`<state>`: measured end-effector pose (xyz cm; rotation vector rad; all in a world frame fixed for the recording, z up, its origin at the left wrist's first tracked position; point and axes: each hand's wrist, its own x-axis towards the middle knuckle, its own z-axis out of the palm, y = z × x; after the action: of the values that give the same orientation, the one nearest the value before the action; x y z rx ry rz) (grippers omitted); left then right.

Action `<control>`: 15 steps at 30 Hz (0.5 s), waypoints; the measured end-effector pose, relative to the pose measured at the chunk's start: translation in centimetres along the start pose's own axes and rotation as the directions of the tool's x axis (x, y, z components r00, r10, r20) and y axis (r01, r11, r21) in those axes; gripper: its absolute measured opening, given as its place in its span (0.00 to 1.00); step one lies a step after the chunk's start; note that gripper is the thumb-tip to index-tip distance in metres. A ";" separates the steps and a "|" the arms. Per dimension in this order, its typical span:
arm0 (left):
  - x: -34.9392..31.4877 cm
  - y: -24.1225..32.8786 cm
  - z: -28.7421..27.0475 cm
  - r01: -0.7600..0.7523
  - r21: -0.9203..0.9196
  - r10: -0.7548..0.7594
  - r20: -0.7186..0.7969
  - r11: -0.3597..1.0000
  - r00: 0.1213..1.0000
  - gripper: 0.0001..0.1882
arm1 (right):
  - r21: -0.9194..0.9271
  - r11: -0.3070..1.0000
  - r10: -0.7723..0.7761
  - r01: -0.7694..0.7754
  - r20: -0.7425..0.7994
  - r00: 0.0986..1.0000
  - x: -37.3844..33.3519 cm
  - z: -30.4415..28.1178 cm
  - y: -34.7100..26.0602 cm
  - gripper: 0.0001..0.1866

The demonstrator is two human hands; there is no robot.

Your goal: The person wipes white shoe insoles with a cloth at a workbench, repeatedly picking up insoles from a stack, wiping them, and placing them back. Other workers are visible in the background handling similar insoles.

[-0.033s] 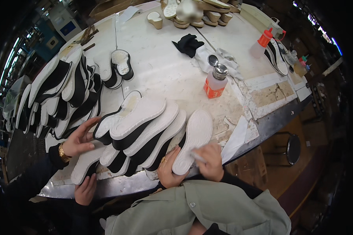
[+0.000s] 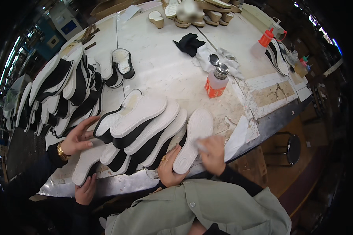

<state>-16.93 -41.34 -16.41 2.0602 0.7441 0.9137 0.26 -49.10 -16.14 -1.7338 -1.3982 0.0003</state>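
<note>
My left hand (image 2: 170,169), with a ring on one finger, grips the heel end of a white shoe sole (image 2: 199,125) at the table's near edge. The sole's patterned white face is turned up. Over the sole's right side is my right hand (image 2: 213,155), closed and blurred, pinching a small whitish piece (image 2: 201,146) against or just above the surface; its kind does not show. Just left of my left hand lies a row of white soles with black sides (image 2: 161,137), overlapping. A co-worker's hands (image 2: 75,141) hold another white sole (image 2: 86,162) left of that row.
A big heap of black-and-white soles (image 2: 62,94) rises at the left. Beyond my sole stand a pump-top bottle (image 2: 217,83), a white cloth (image 2: 211,58), a black cloth (image 2: 189,44) and a red-capped squeeze bottle (image 2: 262,43). A round stool (image 2: 293,149) is off the right edge.
My right hand and the whitish piece have shifted slightly up along the sole, away from me. My left hand stays on the sole. The co-worker's sole has moved very slightly.
</note>
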 end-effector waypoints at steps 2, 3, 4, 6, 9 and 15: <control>0.1 0.1 0.1 -0.004 0.010 0.004 -0.005 1.000 1.000 0.39 | -0.175 0.981 0.065 -0.083 -0.106 0.992 3.4 -0.2 3.8 0.15; 0.6 -0.1 0.2 -0.017 0.016 0.017 -0.003 1.000 1.000 0.39 | -0.154 0.979 0.113 -0.132 -0.129 0.985 5.6 -0.2 5.9 0.14; 0.6 -0.1 0.2 -0.016 0.023 0.015 0.004 1.000 1.000 0.39 | -0.130 0.973 0.171 -0.189 -0.139 0.975 6.9 -0.2 6.6 0.13; 0.4 0.3 0.1 0.010 0.025 -0.011 0.017 1.000 1.000 0.40 | -0.152 0.980 0.116 -0.128 -0.087 0.989 5.3 -0.3 5.2 0.13; 0.6 0.0 0.1 0.024 -0.003 -0.024 0.019 1.000 1.000 0.41 | 0.031 0.997 -0.070 0.069 0.062 0.996 1.6 -0.6 -1.2 0.16; 0.7 0.7 -0.6 0.043 -0.027 -0.042 0.026 0.999 0.999 0.40 | -0.084 0.996 0.025 -0.032 -0.087 0.996 6.1 1.0 3.6 0.10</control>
<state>-16.88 -40.97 -15.36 2.0209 0.7548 0.8680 4.82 -43.58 -15.96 -1.8020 -1.3277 -0.1188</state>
